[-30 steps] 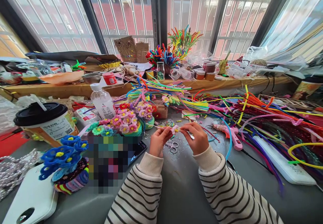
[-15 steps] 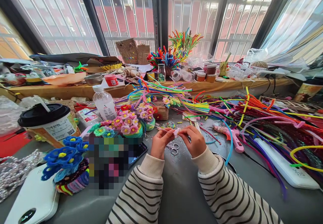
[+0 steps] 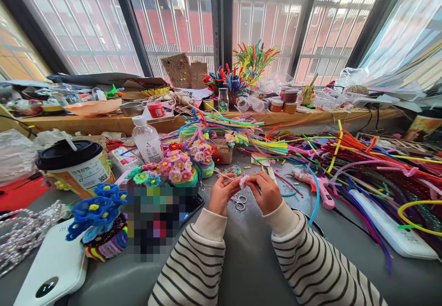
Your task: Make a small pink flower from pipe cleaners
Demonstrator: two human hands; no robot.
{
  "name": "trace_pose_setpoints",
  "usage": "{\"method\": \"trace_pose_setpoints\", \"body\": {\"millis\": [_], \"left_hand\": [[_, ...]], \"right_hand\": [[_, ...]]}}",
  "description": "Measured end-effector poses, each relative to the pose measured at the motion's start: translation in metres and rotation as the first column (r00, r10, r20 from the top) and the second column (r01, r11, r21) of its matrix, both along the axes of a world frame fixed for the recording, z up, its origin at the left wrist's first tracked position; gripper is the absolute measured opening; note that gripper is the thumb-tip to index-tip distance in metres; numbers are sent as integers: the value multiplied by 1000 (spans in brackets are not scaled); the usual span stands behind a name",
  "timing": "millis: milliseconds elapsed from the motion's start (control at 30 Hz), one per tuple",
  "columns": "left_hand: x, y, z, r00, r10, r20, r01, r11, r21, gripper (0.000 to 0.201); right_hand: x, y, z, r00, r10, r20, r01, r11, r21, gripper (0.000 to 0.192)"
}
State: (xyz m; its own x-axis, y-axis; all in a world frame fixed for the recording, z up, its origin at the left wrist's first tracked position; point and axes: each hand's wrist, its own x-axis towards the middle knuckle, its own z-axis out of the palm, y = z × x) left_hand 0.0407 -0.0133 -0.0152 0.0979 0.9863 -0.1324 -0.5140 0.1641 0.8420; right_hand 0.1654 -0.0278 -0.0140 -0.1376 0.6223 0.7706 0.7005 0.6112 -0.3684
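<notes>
Grey table (image 3: 248, 269) crowded with pipe cleaners (image 3: 362, 158), facing barred windows (image 3: 179, 16).

one lidded cup (image 3: 74, 165), one plastic bottle (image 3: 148, 139), one scissors (image 3: 239, 201), two hands (image 3: 223, 194)

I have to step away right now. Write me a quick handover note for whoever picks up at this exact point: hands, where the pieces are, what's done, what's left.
Left hand: fingertips pinched on the small pink pipe-cleaner flower, held above the grey table.
Right hand: pinching the same flower from the other side.
Small scissors lie on the table just under the hands; pink glue gun to the right.
Done: pink flower clusters and a blue flower piece sit finished on the left.
Left: the flower in hand looks unfinished; loose pipe cleaners are piled to the right.
</notes>
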Motion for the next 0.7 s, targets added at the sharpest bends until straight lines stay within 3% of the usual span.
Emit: {"method": "trace_pose_setpoints", "body": {"millis": [700], "left_hand": [[-1, 2, -3, 999, 23, 32, -23, 1000, -6, 27]], "right_hand": [[-1, -6, 6, 999, 4, -50, -3, 999, 38, 8]]}}
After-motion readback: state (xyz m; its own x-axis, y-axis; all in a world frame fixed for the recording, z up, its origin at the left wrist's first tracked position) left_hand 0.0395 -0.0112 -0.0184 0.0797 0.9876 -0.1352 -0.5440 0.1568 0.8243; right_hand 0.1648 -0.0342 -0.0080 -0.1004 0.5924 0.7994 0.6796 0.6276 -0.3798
